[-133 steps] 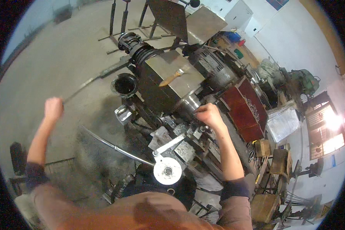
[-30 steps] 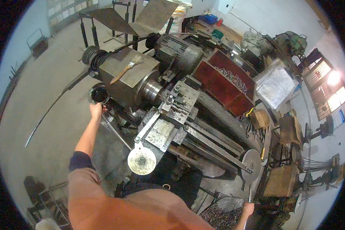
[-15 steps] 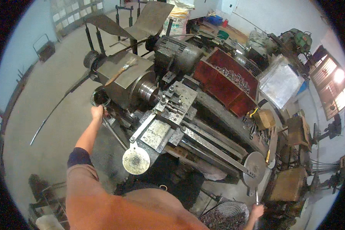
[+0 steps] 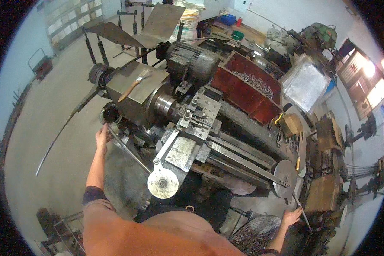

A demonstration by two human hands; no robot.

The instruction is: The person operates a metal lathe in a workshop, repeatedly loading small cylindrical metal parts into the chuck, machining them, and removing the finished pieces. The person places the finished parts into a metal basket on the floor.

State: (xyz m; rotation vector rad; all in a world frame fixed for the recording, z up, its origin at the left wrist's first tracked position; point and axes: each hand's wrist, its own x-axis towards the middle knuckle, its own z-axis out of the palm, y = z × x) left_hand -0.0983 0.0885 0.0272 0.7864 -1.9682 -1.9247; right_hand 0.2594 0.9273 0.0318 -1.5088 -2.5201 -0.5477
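Fingertips of our right hand [image 4: 290, 218] meet a slim silver metal lever [image 4: 306, 221] just rightward, its long axis sloping down-right from a round grey metal disc [image 4: 286, 170]. Our left hand [image 4: 101, 138], farther off, nears a straight grey metal bar [image 4: 133, 154]; we cannot tell either grip.

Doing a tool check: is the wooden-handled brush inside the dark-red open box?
No, the wooden-handled brush lies on the boxy grey metal housing.

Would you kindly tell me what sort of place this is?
Probably a metalworking shop: there's a grey metal lathe-like machine, a dark ribbed electric motor and a red open-topped box of small metal pieces.
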